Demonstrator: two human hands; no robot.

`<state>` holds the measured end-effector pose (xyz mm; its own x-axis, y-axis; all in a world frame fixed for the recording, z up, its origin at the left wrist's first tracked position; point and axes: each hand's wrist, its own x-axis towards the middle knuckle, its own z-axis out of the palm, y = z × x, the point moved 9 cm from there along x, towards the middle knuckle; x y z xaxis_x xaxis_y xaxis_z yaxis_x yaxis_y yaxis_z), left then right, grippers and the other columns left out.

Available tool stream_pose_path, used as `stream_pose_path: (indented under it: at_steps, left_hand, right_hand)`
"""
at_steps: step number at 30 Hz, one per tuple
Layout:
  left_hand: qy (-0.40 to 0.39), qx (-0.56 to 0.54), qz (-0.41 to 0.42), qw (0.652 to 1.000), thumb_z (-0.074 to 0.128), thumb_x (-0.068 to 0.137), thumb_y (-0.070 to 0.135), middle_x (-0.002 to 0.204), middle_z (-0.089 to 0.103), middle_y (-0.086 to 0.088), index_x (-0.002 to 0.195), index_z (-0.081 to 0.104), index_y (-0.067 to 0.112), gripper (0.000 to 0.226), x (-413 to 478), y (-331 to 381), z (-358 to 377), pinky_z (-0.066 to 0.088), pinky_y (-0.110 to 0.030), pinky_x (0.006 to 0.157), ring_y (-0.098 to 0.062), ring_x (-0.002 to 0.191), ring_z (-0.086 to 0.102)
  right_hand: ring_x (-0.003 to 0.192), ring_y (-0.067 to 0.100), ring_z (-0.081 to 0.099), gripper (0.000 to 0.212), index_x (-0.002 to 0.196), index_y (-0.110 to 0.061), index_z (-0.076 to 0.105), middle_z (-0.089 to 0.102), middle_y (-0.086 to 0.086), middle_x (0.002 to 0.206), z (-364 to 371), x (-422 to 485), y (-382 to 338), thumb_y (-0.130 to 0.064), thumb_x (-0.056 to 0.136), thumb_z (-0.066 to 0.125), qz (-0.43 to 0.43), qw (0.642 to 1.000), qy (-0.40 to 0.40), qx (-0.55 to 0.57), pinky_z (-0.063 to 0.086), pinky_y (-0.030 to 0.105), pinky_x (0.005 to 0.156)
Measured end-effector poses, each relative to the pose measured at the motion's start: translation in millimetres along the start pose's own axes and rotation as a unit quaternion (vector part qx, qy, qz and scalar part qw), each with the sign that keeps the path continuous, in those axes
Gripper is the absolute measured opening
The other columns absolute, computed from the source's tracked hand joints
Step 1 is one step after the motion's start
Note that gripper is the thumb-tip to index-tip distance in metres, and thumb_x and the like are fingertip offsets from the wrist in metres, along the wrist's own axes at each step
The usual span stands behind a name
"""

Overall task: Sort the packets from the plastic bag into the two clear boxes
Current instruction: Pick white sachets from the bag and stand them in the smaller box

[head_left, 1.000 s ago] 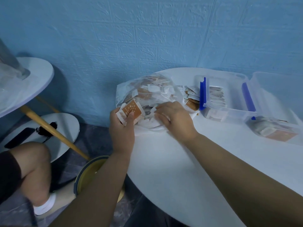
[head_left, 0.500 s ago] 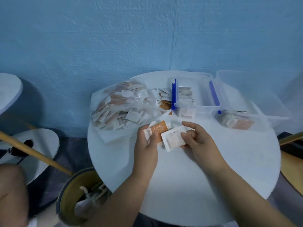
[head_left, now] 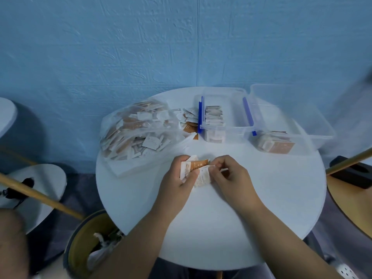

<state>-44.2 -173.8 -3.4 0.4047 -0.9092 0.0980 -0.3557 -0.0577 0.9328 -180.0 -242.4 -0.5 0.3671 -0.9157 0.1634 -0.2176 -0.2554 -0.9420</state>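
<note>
Both hands have come away from the plastic bag [head_left: 136, 129] and drawn together over the middle of the table [head_left: 241, 218], and the white packet [head_left: 203, 178] that the right hand [head_left: 233, 178] held out on its own half a second ago now sits against the little stack in the left hand [head_left: 179, 178]. The left hand's fingers are curled round that stack, with an orange packet [head_left: 199, 164] on top. The right hand's fingertips pinch the white packet's upper edge. To me this looks like sorting by kind in the hand before anything goes into a box. The bag lies at ten o'clock on the table, still bulging with packets, so most of the job remains. Some loose packets [head_left: 189, 119] lie between the bag and the box with blue clips [head_left: 231, 130] at twelve o'clock. The second box [head_left: 314, 125] stands touching it at two o'clock, and both already hold packets. Nothing lies between the hands and the boxes. A bin [head_left: 80, 234] stands on the floor at seven o'clock, beside a wooden pole [head_left: 40, 198].
</note>
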Motion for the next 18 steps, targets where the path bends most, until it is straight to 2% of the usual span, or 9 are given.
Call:
stream_pose_path:
  at_steps: [2, 4, 7, 9, 12, 15, 18]
  left_hand:
    - [-0.02, 0.029, -0.003, 0.999, 0.062, 0.088, 0.021, 0.101, 0.062, 0.009, 0.105, 0.043, 0.04, 0.031, -1.5, 0.7, 4.2, 0.05, -0.02, 0.073, -0.007, 0.091, 0.06]
    - [-0.014, 0.03, -0.002, 0.999, 0.064, 0.086, 0.02, 0.099, 0.063, 0.01, 0.1, 0.044, 0.042, 0.033, -2.7, 2.9, 3.5, 0.049, -0.016, 0.07, -0.004, 0.088, 0.06]
    - [0.015, 0.027, 0.015, 0.999, 0.068, 0.083, 0.019, 0.094, 0.064, 0.011, 0.095, 0.047, 0.042, 0.033, -4.6, 7.4, -0.7, 0.047, -0.011, 0.064, -0.004, 0.084, 0.062]
    - [0.031, 0.022, 0.037, 0.999, 0.069, 0.082, 0.016, 0.088, 0.064, 0.015, 0.09, 0.048, 0.042, 0.034, -6.3, 10.9, -3.3, 0.047, -0.012, 0.063, -0.001, 0.078, 0.061]
    - [0.034, 0.011, 0.052, 0.998, 0.06, 0.088, 0.014, 0.088, 0.063, 0.014, 0.091, 0.049, 0.039, 0.027, -8.5, 13.9, -6.3, 0.049, -0.017, 0.064, -0.003, 0.079, 0.061]
    - [0.037, -0.044, 0.039, 0.998, 0.045, 0.092, 0.027, 0.091, 0.065, 0.012, 0.093, 0.057, 0.036, 0.016, -10.1, 13.6, -9.0, 0.048, -0.014, 0.065, -0.003, 0.083, 0.062]
    - [0.084, -0.074, 0.027, 0.993, 0.047, 0.096, 0.026, 0.095, 0.07, 0.012, 0.093, 0.066, 0.033, 0.021, -11.8, 11.0, -18.2, 0.049, -0.013, 0.07, -0.002, 0.087, 0.064]
  right_hand:
    - [0.07, 0.022, 0.055, 0.017, 0.08, -0.023, 0.057, 0.062, 0.001, 0.084, -1.6, 0.4, 0.2, -0.007, 0.085, 0.061, -0.003, 1.0, 0.005, 0.013, 0.047, 0.031, 0.065]
    - [0.072, 0.019, 0.055, 0.022, 0.091, -0.027, 0.057, 0.059, -0.004, 0.092, -0.9, -0.3, -0.3, -0.007, 0.083, 0.063, -0.002, 0.999, -0.003, 0.037, 0.049, 0.034, 0.069]
    - [0.083, 0.009, 0.059, 0.036, 0.103, -0.039, 0.056, 0.062, -0.016, 0.098, 6.7, -2.6, -6.1, -0.01, 0.084, 0.066, -0.016, 0.997, -0.048, 0.063, 0.051, 0.026, 0.077]
    - [0.081, 0.007, 0.06, 0.038, 0.102, -0.04, 0.059, 0.067, -0.017, 0.096, 9.4, -4.4, -13.0, -0.007, 0.083, 0.066, -0.046, 0.995, -0.065, 0.054, 0.049, 0.025, 0.075]
    - [0.063, 0.003, 0.05, 0.041, 0.094, -0.043, 0.063, 0.065, -0.024, 0.086, 9.7, -5.4, -17.9, -0.004, 0.082, 0.066, -0.068, 0.995, -0.07, 0.009, 0.042, 0.018, 0.063]
    - [0.078, 0.004, 0.061, 0.043, 0.097, -0.044, 0.064, 0.067, -0.021, 0.091, 10.5, -5.5, -15.2, -0.004, 0.083, 0.066, -0.064, 0.996, -0.068, 0.004, 0.05, 0.024, 0.072]
    - [0.084, 0.007, 0.065, 0.035, 0.098, -0.036, 0.068, 0.07, -0.017, 0.095, 8.1, -5.4, -10.7, -0.005, 0.082, 0.067, -0.051, 0.997, -0.051, 0.002, 0.053, 0.03, 0.076]
